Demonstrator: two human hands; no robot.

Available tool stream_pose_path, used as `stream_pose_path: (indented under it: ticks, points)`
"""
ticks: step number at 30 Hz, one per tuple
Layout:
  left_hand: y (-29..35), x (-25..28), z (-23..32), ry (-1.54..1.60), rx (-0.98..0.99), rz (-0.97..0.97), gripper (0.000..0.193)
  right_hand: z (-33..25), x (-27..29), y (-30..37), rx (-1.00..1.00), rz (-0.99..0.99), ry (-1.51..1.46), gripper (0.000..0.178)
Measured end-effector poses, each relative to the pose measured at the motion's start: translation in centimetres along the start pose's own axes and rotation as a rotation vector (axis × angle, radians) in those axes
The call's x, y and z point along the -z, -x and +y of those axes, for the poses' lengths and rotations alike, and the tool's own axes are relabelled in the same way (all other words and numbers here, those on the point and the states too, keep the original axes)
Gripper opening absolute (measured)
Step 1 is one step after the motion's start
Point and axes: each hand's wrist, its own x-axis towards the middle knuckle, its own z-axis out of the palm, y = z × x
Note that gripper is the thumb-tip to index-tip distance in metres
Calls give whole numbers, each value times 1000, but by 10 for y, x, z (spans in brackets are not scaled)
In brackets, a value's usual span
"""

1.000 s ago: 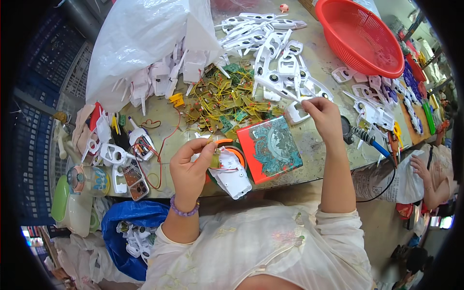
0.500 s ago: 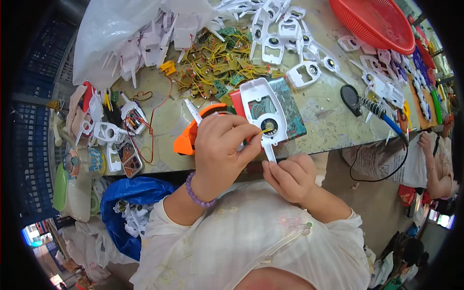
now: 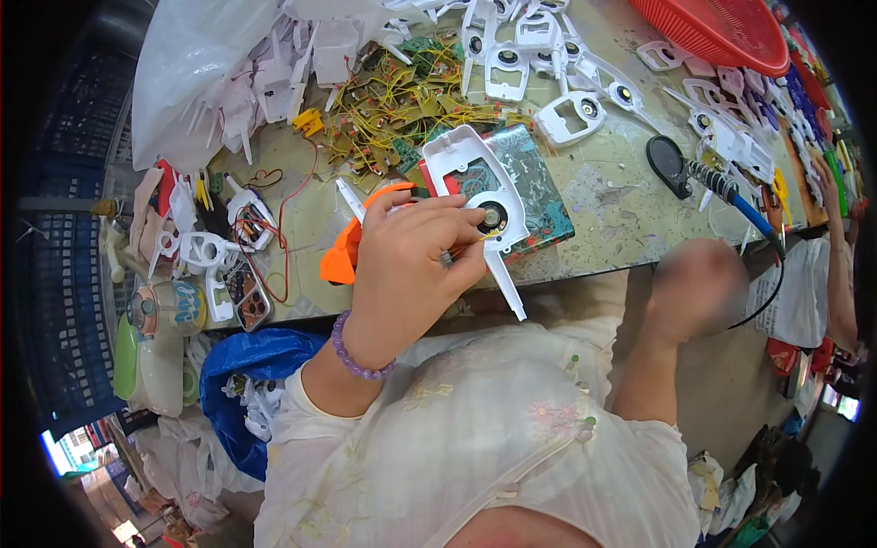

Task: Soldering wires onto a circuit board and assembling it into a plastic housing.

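My left hand (image 3: 411, 265) grips a white plastic shell (image 3: 470, 169) with a long thin tail, holding it over the table's front edge. A small round speaker (image 3: 494, 217) sits in the shell just beyond my fingertips. An orange plastic piece (image 3: 340, 258) lies under the hand, to its left. My right hand (image 3: 699, 288) is off the shell, to the right and below the table edge. It is blurred, and I cannot see anything in it. The shell lies across a red-edged pad with a green pattern (image 3: 539, 187).
A pile of green circuit boards with yellow wires (image 3: 393, 100) lies behind the shell, with several white shells (image 3: 566, 114) beyond. A blue-handled soldering iron (image 3: 735, 196) lies at right. A red basket (image 3: 722, 32) and white bag (image 3: 196, 64) stand at the back. Another person's arm (image 3: 836, 228) is far right.
My right hand fetched a white shell from the pile and brought it to my left hand. It has now let go and swung right, while the left hand keeps the shell.
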Motion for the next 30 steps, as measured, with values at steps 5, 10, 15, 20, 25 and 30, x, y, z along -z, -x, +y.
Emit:
stream_pose_path:
  ticks: [5,10,15,20,25,30]
  points:
    - [-5,3,-3,35,33,-52,6,9,28,-67,96,83,140,50]
    - [-11,7,1,26,55,-112,7,-10,13,-87,243,76,516,29]
    - [-14,13,4,-7,68,-190,9,-5,33,-103,208,52,752,31]
    - [-19,13,4,-20,43,-202,10,-36,44,-100,341,276,750,34]
    - [-23,17,4,-63,37,-259,5,-90,89,-72,603,356,679,36]
    - [-28,18,3,-59,57,-326,6,-84,51,-44,453,-203,-176,39]
